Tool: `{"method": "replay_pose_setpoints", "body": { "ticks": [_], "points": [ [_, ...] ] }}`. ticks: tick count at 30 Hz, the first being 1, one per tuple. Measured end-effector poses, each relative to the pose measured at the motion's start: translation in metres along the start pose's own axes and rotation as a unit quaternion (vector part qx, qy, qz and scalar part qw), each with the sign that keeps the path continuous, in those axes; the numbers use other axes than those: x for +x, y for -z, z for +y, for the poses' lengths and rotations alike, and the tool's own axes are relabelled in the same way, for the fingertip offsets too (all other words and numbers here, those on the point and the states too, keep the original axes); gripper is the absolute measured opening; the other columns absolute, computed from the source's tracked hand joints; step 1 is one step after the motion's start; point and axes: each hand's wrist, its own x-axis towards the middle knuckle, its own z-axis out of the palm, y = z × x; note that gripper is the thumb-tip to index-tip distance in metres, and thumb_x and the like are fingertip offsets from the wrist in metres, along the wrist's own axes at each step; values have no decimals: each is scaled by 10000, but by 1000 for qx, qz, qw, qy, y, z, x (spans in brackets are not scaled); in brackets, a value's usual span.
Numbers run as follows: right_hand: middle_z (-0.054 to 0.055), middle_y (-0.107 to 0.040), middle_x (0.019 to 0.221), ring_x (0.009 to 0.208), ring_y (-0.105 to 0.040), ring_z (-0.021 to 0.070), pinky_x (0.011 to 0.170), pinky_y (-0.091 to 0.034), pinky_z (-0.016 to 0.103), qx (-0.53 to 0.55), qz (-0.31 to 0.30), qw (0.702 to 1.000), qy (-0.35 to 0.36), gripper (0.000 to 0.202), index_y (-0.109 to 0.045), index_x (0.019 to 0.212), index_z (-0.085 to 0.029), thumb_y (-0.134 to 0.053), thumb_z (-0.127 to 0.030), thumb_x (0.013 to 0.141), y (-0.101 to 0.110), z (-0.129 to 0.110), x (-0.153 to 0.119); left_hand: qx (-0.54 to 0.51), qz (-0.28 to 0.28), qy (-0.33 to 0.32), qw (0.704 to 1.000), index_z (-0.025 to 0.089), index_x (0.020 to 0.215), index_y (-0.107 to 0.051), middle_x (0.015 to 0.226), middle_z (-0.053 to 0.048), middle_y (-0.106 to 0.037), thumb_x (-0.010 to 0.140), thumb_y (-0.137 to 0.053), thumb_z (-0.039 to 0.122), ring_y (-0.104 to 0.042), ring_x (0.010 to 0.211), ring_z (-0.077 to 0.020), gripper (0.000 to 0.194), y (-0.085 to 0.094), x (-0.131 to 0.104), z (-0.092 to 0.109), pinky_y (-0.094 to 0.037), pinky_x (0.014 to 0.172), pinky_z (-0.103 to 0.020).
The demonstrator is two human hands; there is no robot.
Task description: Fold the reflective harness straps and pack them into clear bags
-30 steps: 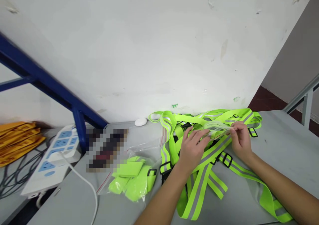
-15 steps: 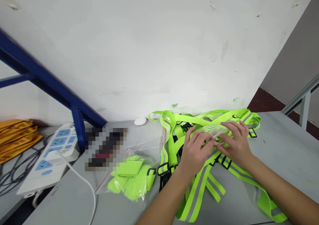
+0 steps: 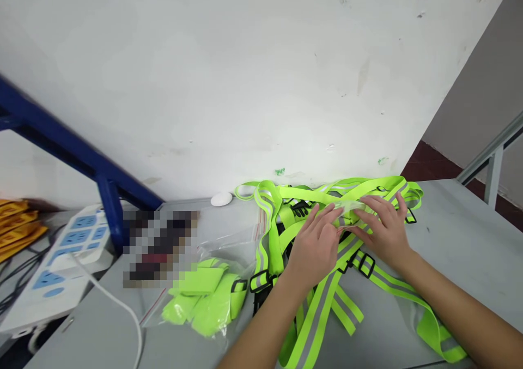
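My left hand (image 3: 314, 252) and my right hand (image 3: 387, 231) meet above a heap of neon-yellow reflective straps (image 3: 324, 303). Between them is a small clear plastic bag (image 3: 346, 210), its reddish edge pinched by the fingers of both hands. Green webbing shows through the film; whether any strap lies inside it I cannot tell. Black buckles (image 3: 366, 265) and slides sit among the tangled straps, and one long strap trails under my right forearm. To the left, a filled clear bag (image 3: 204, 298) holds folded neon-yellow strap.
A white power strip (image 3: 61, 262) with a white cable (image 3: 118, 301) lies at left, beside a blue metal frame (image 3: 108, 200). Behind the grey table (image 3: 461, 249) rises a white wall. A white mouse-like object (image 3: 221, 199) and a blurred-out item (image 3: 163, 249) lie near the wall.
The view has shifted slightly, moving most things a little left. The bag's edge has spread somewhat between my hands, and my left fingers have straightened.
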Motion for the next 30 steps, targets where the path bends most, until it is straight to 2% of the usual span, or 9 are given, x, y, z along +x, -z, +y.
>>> {"method": "replay_pose_setpoints", "body": {
  "ticks": [6, 9, 11, 13, 16, 19, 22, 25, 30],
  "points": [
    [106, -619, 1272, 1144, -551, 342, 1044, -197, 683, -3, -101, 995, -22, 162, -581, 815, -247, -696, -362, 811, 2, -1, 5, -15, -12, -30, 999, 167, 922, -511, 1158, -140, -681, 903, -422, 41, -554, 1241, -229, 155, -8, -4, -1, -479, 1050, -471],
    [113, -652, 1192, 1046, -615, 299, 1029, -280, 669, 66, -143, 987, -13, 80, -583, 833, -231, -646, -279, 847, -2, 6, -1, -40, -14, -33, 999, 161, 954, -515, 1094, -135, -697, 900, -442, 44, -569, 1222, -235, 149, -10, -5, -2, -510, 1020, -452],
    [95, -688, 1075, 954, -658, 248, 1021, -357, 624, 136, -122, 983, -9, 44, -583, 908, -235, -608, -232, 871, -7, 11, -7, -78, -10, -16, 997, 174, 978, -513, 1067, -115, -701, 902, -446, 51, -584, 1200, -222, 159, -8, -5, -4, -517, 1007, -448],
    [70, -703, 986, 934, -676, 228, 952, -477, 541, 212, -69, 974, -33, 87, -561, 945, -249, -600, -213, 876, -10, 13, -12, -134, 17, 12, 991, 195, 977, -501, 1046, -93, -701, 900, -455, 54, -612, 1153, -203, 167, -6, -5, -6, -522, 990, -451],
    [28, -698, 873, 919, -696, 227, 781, -590, 424, 329, 25, 931, -155, 203, -512, 976, -268, -653, -206, 844, -9, 10, -13, -220, 90, 73, 969, 212, 974, -473, 990, -70, -700, 901, -486, 73, -653, 1055, -184, 158, -3, -4, -10, -555, 913, -428],
    [13, -688, 815, 827, -707, 212, 722, -606, 374, 391, 25, 889, -239, 208, -558, 977, -262, -688, -209, 824, -4, 5, -8, -280, 142, 129, 941, 221, 950, -438, 913, -46, -694, 920, -478, 98, -673, 983, -168, 132, -2, -3, -10, -576, 842, -392],
    [27, -698, 798, 818, -700, 217, 726, -593, 370, 380, -6, 898, -221, 57, -635, 862, -248, -666, -205, 841, 1, 4, -2, -294, 164, 134, 932, 228, 875, -398, 865, -31, -688, 942, -456, 131, -684, 925, -157, 131, -4, -2, -7, -573, 847, -406],
    [27, -700, 791, 807, -694, 218, 670, -574, 345, 357, 0, 910, -211, 49, -653, 843, -251, -644, -203, 852, 3, 4, 2, -281, 204, 130, 929, 234, 859, -371, 814, -15, -682, 953, -458, 178, -692, 858, -155, 139, -6, 1, -2, -572, 848, -434],
    [37, -687, 801, 748, -660, 200, 603, -538, 328, 363, 9, 913, -188, 54, -653, 861, -256, -642, -203, 856, 5, -6, 8, -290, 265, 175, 903, 238, 880, -346, 764, 11, -654, 946, -483, 194, -684, 768, -145, 159, -6, 7, 5, -585, 791, -409]
  ]
}}
